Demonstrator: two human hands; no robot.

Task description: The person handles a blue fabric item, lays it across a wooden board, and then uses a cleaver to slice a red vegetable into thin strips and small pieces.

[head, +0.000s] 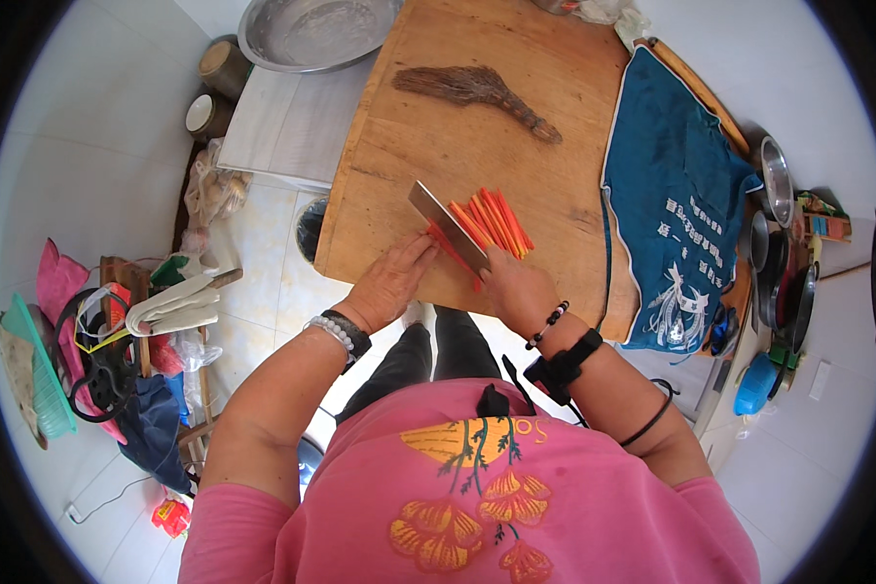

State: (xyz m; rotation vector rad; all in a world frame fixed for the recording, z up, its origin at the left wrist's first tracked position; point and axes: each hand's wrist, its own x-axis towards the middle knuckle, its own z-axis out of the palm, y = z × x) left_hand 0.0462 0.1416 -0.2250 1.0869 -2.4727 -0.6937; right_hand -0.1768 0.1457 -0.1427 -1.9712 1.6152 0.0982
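My right hand [517,286] is closed around the handle end of a cleaver [449,225], whose broad metal blade slants up and left over a wooden board [379,212]. On the right of the blade lies a bundle of orange-red carrot-like strips [495,219]. More red pieces [449,248] lie along the blade's left side, by the fingertips of my left hand [394,274]. Those fingers are bent and rest at the board's near edge; whether they pinch a piece I cannot tell. The cleaver's handle is hidden in my right hand.
A small twig brush [482,91] lies farther back on the board. A blue apron [671,190] bearing writing covers its right side. Beyond the left edge stand a large metal basin [317,33] and a lined bin [310,230]. Pans [774,281] are at the right.
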